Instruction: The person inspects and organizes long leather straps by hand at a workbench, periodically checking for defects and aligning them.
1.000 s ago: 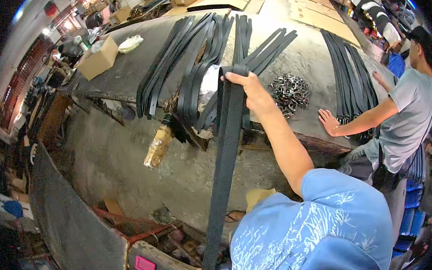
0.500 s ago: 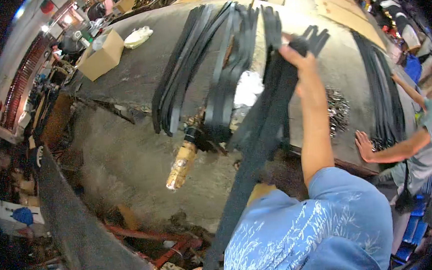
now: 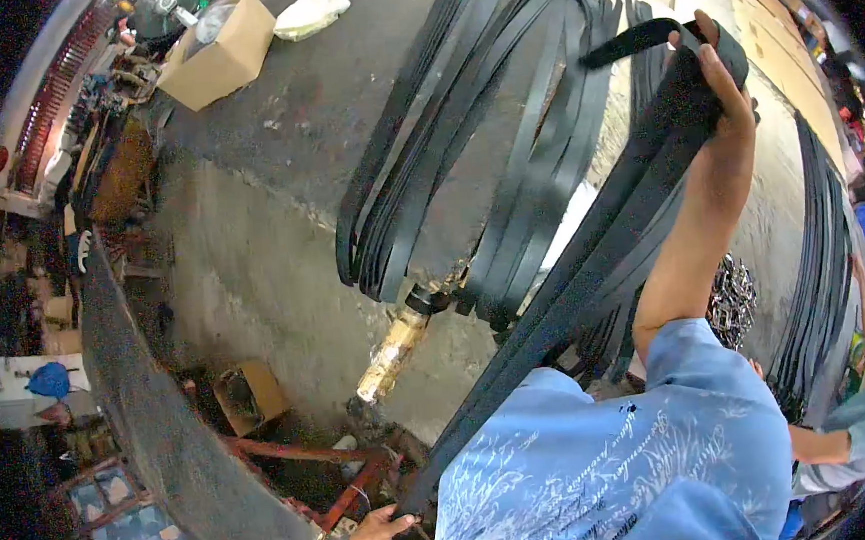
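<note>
My right hand (image 3: 728, 89) is raised at the upper right, its fingers wrapped around a bundle of long black belt straps (image 3: 590, 229). One strap end loops out over the fingers to the left. From that hand the bundle slants down past my blue shirt toward the bottom of the view. There my left hand (image 3: 378, 528), with a watch on its wrist, has its thumb stretched out beside the lower end of the straps. More black straps (image 3: 415, 161) drape over the table edge, left of the held bundle.
A tape-wrapped handle (image 3: 394, 358) juts out from the table edge. Metal buckles (image 3: 731, 301) lie piled on the table near more straps (image 3: 818, 263). A co-worker's arm (image 3: 824, 443) is at the right. A cardboard box (image 3: 222, 54) and white bag (image 3: 311, 14) sit at the back left.
My right hand has moved right and slightly up with the bundle, and a strap end now curls out from it. My left hand shows more fully, its thumb extended. The view has shifted.
</note>
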The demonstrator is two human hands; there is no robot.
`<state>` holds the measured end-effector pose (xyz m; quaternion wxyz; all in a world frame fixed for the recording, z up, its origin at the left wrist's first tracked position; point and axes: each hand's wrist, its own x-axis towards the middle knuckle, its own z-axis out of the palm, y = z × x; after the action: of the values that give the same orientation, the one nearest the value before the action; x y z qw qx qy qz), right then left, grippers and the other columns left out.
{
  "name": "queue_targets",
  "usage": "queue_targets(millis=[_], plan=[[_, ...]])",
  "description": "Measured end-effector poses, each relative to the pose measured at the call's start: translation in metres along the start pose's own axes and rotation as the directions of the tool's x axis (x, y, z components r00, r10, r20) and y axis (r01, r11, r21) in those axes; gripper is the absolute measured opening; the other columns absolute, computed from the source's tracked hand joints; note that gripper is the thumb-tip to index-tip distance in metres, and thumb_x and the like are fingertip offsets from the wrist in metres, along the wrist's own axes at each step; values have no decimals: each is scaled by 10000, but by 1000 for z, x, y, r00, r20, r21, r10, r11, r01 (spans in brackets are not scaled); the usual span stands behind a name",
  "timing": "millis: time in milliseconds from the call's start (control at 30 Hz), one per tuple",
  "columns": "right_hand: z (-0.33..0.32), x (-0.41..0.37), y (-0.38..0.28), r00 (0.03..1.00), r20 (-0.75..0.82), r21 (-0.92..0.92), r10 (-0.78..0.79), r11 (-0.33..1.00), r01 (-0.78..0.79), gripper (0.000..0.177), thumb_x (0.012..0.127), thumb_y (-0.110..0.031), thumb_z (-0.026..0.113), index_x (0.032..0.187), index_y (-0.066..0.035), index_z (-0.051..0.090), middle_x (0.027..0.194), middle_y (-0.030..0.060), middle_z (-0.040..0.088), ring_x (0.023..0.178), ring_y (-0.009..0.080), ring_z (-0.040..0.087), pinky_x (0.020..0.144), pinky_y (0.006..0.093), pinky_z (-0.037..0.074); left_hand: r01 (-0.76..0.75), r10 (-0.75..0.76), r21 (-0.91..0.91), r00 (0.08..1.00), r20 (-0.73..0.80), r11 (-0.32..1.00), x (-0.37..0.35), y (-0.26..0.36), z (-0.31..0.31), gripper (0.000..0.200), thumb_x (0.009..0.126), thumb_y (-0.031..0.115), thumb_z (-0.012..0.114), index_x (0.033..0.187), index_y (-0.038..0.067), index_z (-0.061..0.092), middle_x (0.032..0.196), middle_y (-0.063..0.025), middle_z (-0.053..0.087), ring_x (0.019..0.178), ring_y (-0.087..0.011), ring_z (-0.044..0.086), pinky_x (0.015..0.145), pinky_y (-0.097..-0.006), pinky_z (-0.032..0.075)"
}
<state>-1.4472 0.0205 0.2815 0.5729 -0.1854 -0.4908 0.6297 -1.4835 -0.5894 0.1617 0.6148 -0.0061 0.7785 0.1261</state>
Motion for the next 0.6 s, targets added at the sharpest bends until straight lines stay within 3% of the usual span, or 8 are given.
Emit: queue_targets(millis=[100,200,267,300,400,433,533,600], plan=[[-1,11,27,1000,-25,-26,11,1000,-11,491,828,-175,706,1273,-19,570,1025,108,704,829,169,658,769,287,537,3,2,-152,999,32,988,16,-44,-5,373,891,386,704,1075,62,715,902,5,698,803,-91,589,745,-290,469],[8,6,41,997,-39,-126,63,990,-67,498,867,-126,654,1333,1,531,1045,100,668,921,135,615,830,221,484,121,-122,112,993,-2,986,21,-89,-13,434,872,437,710,1097,66,700,885,-8,698,774,-92,592,731,-284,473],[14,3,48,996,-15,-92,84,992,-85,536,852,-99,667,1353,4,505,1026,109,662,915,144,614,832,230,488,100,-108,194,994,31,976,-1,-59,-21,471,857,486,699,1093,79,704,899,-32,702,836,-131,622,767,-305,481],[20,0,49,998,0,-112,68,991,-68,566,844,-62,664,1372,9,473,1009,119,652,889,151,616,826,239,497,74,-81,195,996,25,978,-6,-64,-21,469,856,488,696,1091,82,705,910,-39,704,859,-144,630,779,-312,482],[32,1,58,998,31,-78,58,995,-55,551,850,-60,653,1367,13,475,1010,126,649,861,150,616,817,238,503,193,-206,211,978,41,958,-15,-52,-21,479,855,484,690,1128,91,691,966,-58,709,954,-193,649,840,-341,480],[39,5,59,998,65,-53,23,998,-19,545,842,-44,652,1357,18,484,1011,134,659,859,144,630,826,218,501,187,-201,226,979,42,956,-1,-84,-15,492,851,490,691,1137,90,684,968,-60,708,952,-200,652,842,-344,480],[68,36,63,997,62,-20,-41,999,42,558,817,-129,721,1328,-14,528,1069,130,677,837,201,648,738,308,528,104,-89,238,993,-71,966,24,-115,-6,526,834,537,687,1097,81,690,947,-69,703,908,-232,645,828,-351,482],[115,64,42,1000,0,68,-29,997,28,331,861,-140,678,1154,-16,584,974,121,676,814,217,651,732,327,533,23,-8,132,994,-112,991,39,-85,-20,527,828,542,693,1058,68,699,927,-64,697,873,-232,629,812,-349,483]])
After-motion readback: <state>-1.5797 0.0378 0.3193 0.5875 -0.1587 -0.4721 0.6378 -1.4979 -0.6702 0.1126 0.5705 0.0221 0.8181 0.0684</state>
